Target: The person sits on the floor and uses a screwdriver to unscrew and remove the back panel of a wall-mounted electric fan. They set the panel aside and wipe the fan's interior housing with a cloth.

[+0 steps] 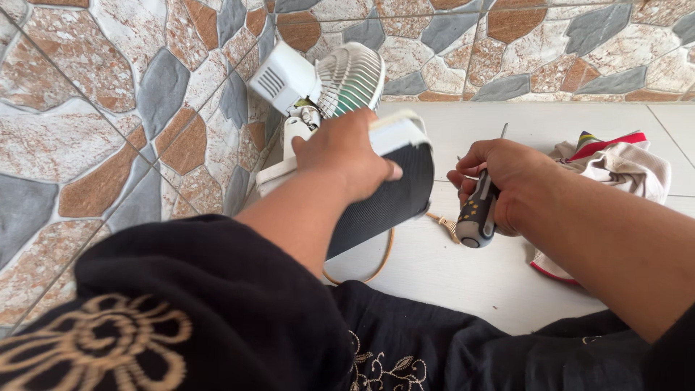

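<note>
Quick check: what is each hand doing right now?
Left hand: closed on the base of the small white fan.
Right hand: closed around a black-handled screwdriver.

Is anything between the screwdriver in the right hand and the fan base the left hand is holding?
Nothing visible. The screwdriver in the right hand sits just right of the fan base, which the left hand grips; only bare floor shows between them.

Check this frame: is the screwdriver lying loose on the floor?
No, the right hand is closed around the screwdriver, gripping its black handle with the shaft pointing away, while the left hand holds the fan's base.
</note>
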